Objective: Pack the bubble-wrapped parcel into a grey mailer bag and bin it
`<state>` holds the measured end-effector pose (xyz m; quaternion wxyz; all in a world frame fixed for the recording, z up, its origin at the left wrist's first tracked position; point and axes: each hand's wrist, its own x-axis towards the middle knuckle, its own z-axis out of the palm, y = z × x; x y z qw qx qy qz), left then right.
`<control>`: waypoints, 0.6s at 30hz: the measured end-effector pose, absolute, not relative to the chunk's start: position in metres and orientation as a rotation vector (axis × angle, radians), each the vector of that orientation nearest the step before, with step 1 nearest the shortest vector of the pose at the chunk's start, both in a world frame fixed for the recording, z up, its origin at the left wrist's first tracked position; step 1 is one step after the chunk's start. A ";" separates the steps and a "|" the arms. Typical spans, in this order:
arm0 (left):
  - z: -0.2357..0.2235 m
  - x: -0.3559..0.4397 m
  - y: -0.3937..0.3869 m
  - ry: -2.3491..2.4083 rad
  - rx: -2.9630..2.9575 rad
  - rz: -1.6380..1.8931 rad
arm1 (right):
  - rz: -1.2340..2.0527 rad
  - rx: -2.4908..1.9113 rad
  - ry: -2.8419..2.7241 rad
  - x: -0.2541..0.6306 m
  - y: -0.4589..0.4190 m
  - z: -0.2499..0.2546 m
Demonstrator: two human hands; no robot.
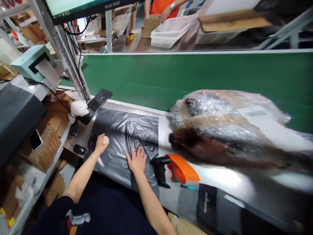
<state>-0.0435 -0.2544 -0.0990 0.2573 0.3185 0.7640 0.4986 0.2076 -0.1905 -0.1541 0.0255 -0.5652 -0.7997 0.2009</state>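
A black plastic bag (117,124) lies spread and slightly creased over the metal worktop in front of me. My left hand (99,144), near the bag's left part, is closed round a small round cream-coloured thing (105,140); I cannot make out its kind. On the bag's right half my right hand (137,160) rests palm down with its fingers spread, holding nothing. Just right of that hand are a black handheld scanner (160,171) and an orange tape dispenser (184,168).
Blurred bundles in clear plastic wrap (220,120) lie at right, partly over the green conveyor belt (137,75). A keyboard (96,104) and mouse (79,149) sit at left beneath a monitor (80,9). Across the belt, a person's hands (165,14) touch a carton beside white baskets (168,32).
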 end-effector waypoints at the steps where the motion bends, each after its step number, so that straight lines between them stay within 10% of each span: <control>1: -0.111 -0.040 -0.248 2.062 0.854 1.344 | 0.589 -1.734 -2.494 0.217 -0.195 -0.163; 9: -0.145 -0.040 -0.267 1.993 0.719 1.358 | 0.813 -1.770 -2.314 0.233 -0.204 -0.157; 18: -0.068 -0.027 -0.240 1.611 1.015 1.389 | 2.183 -1.261 -1.048 0.151 -0.184 -0.064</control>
